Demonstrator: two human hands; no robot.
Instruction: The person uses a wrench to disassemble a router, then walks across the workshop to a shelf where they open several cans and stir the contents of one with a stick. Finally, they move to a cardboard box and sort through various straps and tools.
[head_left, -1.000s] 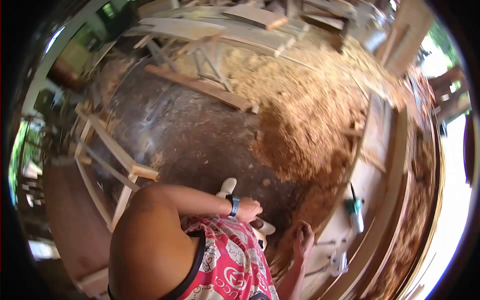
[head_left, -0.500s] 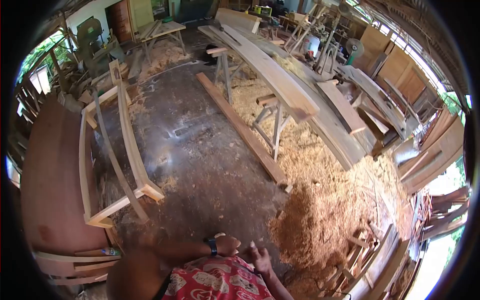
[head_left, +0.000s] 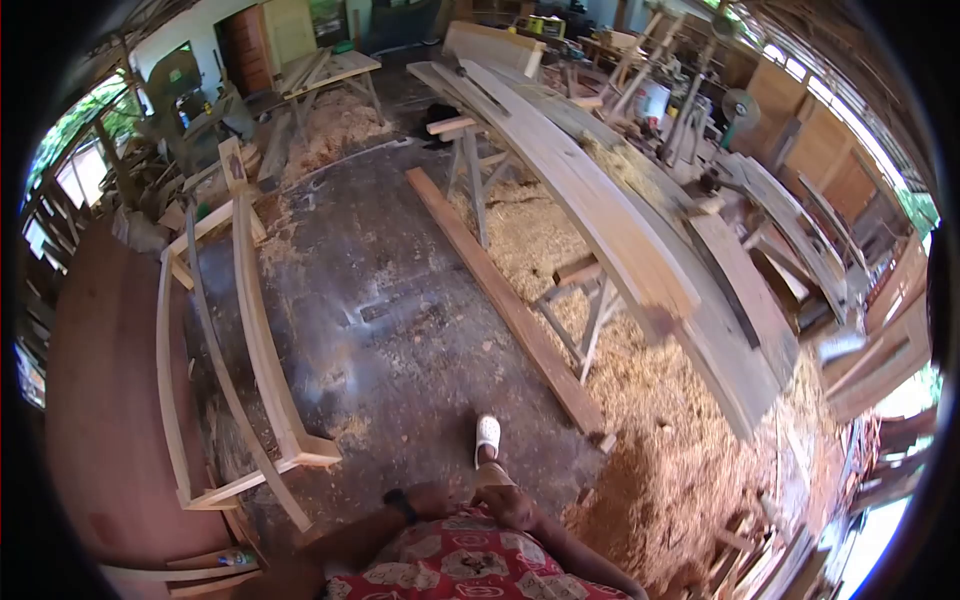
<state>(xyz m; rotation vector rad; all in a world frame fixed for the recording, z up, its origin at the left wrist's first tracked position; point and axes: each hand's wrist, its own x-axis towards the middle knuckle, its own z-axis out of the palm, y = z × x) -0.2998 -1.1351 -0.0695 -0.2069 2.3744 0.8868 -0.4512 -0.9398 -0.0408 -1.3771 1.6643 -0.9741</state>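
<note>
Both hands are close together at my waist, just above the red patterned shirt [head_left: 470, 562]. My left hand [head_left: 436, 500], with a dark band on its wrist, is in shade and its fingers do not show clearly. Beside it, my right hand [head_left: 506, 506] has its fingers curled in; whatever they hold, if anything, is hidden. A white clog [head_left: 487, 436] on one foot sticks out ahead of the hands on the dark floor [head_left: 400, 370].
To the left lies a wooden frame [head_left: 262, 330] with a thin strip across it. A long reddish board [head_left: 500, 300] rests on the floor ahead. Wide planks [head_left: 590, 190] lie on sawhorses [head_left: 595, 320] at the right, above wood shavings [head_left: 680, 450].
My view has shifted forward and the planks sit nearer. A foot in a white clog has come into view. My right hand, earlier with its thumb up, is now curled at the waist.
</note>
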